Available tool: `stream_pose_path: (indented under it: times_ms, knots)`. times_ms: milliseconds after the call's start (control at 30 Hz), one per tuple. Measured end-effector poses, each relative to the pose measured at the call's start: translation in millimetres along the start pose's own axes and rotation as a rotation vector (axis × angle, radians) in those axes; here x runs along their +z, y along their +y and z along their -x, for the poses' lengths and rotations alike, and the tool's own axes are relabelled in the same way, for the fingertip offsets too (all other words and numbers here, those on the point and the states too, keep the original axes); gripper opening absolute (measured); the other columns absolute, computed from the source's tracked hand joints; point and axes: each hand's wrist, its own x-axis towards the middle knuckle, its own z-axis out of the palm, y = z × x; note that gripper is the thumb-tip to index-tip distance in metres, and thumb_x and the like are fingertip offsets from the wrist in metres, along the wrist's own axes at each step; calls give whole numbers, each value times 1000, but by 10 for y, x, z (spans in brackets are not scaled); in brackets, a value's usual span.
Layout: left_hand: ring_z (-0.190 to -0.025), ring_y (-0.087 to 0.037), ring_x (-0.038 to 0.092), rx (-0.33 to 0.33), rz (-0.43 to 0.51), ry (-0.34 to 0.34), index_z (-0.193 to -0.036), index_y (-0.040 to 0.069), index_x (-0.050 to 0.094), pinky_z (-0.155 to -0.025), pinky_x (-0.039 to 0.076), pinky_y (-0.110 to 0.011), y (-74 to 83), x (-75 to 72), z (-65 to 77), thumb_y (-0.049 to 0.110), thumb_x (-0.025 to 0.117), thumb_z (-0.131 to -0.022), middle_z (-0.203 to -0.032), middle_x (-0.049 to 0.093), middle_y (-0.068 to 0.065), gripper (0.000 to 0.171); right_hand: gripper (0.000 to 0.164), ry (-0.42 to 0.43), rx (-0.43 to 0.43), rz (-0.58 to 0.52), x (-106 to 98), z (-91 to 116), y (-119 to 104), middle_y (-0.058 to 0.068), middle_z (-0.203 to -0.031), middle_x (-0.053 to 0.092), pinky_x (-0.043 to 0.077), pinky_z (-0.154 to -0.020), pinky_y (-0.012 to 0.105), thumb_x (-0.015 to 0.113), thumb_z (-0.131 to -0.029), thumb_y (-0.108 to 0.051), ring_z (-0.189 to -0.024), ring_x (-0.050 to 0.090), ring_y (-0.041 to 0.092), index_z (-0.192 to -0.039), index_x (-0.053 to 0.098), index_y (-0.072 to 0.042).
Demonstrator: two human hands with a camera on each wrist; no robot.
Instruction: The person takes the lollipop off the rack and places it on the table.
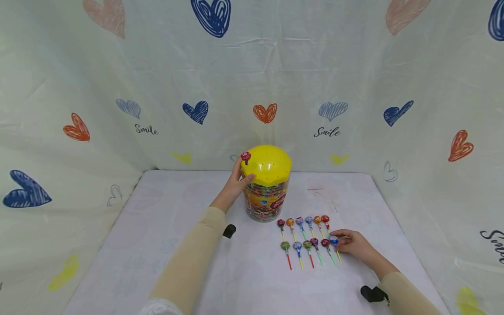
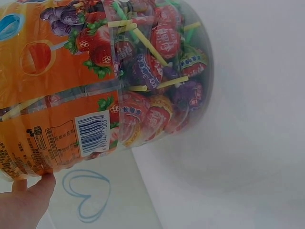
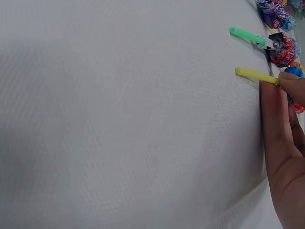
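My left hand (image 1: pixel 234 184) holds the side of a clear candy jar (image 1: pixel 263 211) just under its yellow lid (image 1: pixel 269 164). Lollipops and an orange fruit label with a barcode (image 2: pixel 93 133) show through the jar in the left wrist view. A red-wrapped lollipop (image 1: pixel 246 156) sticks up at the lid's left edge, close to my left fingers; its lower end is hard to make out. With thumb and finger, my right hand (image 1: pixel 356 246) pinches a blue-wrapped lollipop (image 1: pixel 334 239) by its yellow stick (image 3: pixel 252 74), at the right end of the nearer row.
Several lollipops lie in two rows on the white-covered table (image 1: pixel 252 280), in front of the jar and to its right. A light curtain (image 1: pixel 295 70) printed with hearts hangs behind and at the sides. Black straps (image 1: pixel 374 294) hang by the wrists.
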Motion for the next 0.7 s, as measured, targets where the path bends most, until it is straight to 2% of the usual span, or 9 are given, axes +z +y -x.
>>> stream_pose_path:
  times_ms: [200, 333, 467, 700]
  knots:
    - [-147, -32, 4, 3, 9, 1, -153, 46, 11, -110, 10, -67, -2, 0, -12, 75, 67, -69, -163, 8, 3, 105, 41, 2, 1, 32, -3, -5, -4, 8, -87, 66, 54, -68, 27, 71, -84, 4, -79, 59, 21, -124, 60, 6]
    - [-147, -32, 4, 14, 15, -4, -153, 45, 11, -110, 10, -67, -1, -1, -16, 74, 67, -70, -163, 7, 2, 105, 41, 19, 24, 43, -1, 5, -22, 7, -85, 65, 53, -66, 27, 71, -83, 4, -77, 57, 21, -123, 62, 4]
    - [-147, -33, 4, 25, 23, -10, -153, 44, 11, -110, 10, -68, -1, -2, -20, 72, 67, -72, -163, 8, 0, 103, 42, -9, 4, 32, -17, 11, -26, 11, -85, 65, 52, -66, 26, 72, -83, 4, -75, 57, 19, -124, 61, 6]
    - [-147, -33, 7, 17, 16, -5, -153, 45, 11, -110, 10, -67, -11, -1, -23, 74, 68, -69, -162, 10, 0, 105, 44, -43, -22, 10, -33, 6, -4, 14, -87, 65, 52, -66, 26, 72, -83, 3, -75, 57, 19, -125, 59, 7]
